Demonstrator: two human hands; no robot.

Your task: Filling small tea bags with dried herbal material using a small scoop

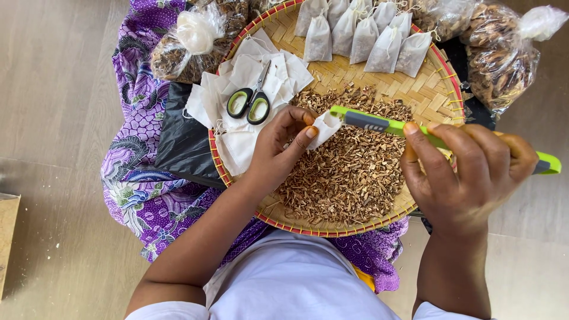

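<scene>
head view: we pinch a small white bag (325, 127) in our left hand (278, 148) while our right hand (468, 172) grips a green tool (385, 124) over the woven tray (441, 89) of wood chips (349, 172).

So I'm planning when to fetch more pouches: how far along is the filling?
Done: about nine filled pouches lie in rows at the tray's far edge. In hand: the left hand holds one small white pouch open, and the right hand brings a green tool to its mouth. Left: a large pile of dried pieces and a stack of empty pouches under the scissors.
</scene>
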